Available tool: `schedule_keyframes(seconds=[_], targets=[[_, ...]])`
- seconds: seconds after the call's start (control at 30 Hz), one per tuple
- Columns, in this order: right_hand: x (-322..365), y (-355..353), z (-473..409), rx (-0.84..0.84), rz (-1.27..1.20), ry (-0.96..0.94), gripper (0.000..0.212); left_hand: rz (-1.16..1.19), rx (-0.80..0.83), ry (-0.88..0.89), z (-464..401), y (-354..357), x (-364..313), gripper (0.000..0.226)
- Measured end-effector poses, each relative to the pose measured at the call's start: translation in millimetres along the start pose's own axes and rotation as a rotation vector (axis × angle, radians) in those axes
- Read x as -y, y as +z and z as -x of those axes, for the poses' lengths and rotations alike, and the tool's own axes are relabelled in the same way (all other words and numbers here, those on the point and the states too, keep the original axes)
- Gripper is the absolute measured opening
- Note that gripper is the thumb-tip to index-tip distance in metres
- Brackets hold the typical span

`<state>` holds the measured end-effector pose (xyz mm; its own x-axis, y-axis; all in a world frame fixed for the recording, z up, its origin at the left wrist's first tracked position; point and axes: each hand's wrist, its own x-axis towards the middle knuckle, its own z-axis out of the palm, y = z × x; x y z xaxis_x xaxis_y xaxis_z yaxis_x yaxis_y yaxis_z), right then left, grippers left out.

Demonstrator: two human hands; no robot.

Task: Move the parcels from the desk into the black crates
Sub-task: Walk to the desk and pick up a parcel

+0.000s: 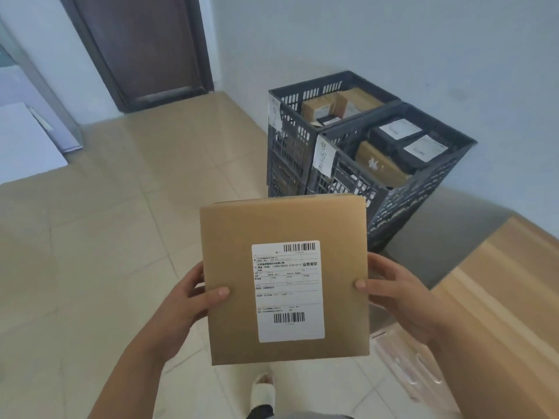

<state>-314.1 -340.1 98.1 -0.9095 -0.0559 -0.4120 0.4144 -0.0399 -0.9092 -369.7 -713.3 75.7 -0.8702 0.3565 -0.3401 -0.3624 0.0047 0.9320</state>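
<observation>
Beige glossy floor tiles (99, 225) cover the room, with pale blue-grey walls (393, 40) behind and a dark brown wooden door (145, 43) at the far left corner. Held in the air over the tiles is a flat square brown cardboard parcel (230, 267), its top face carrying a white printed shipping label (288, 291) with two barcodes. The left hand (184, 303) grips the parcel's left edge, thumb lying on the top face and fingers curled beneath, out of sight. The right hand (396, 297) grips the right edge the same way, thumb tip on the top face near the label.

Beyond the fingertips, against the wall, stand two black slotted plastic crates side by side. The nearer black crate (393, 204) lies just past the parcel's far edge, which overlaps its lower corner in view; it holds a brown box and dark packages with white labels. The farther black crate (290, 131) holds several small brown cartons. Each crate bears a white handwritten paper tag (324, 157) on its left corner.

Right of the right hand runs a light wood-grain desk top (499, 297), with pale drawer fronts (408, 367) under it. Below the parcel, a foot in a white slipper (262, 391) rests on the tiles. Far left of the left hand stand white flat boards (24, 140).
</observation>
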Motion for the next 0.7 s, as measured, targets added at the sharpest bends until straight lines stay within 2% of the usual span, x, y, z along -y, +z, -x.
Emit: schedule_keyframes(seconds=[0.27,0.5,0.7], targets=[[18,-8,-68,-0.259,-0.145,0.047,0.067,-0.113,0.131,-0.045,-137,-9,-43,0.063],[40,-52,-167,-0.256,-0.263,0.026,0.072,-0.205,0.140,-0.033,-259,-3,-85,0.068],[84,-107,-250,-0.279,-0.341,-0.014,0.072,-0.328,0.152,0.006,-378,22,-145,0.080]])
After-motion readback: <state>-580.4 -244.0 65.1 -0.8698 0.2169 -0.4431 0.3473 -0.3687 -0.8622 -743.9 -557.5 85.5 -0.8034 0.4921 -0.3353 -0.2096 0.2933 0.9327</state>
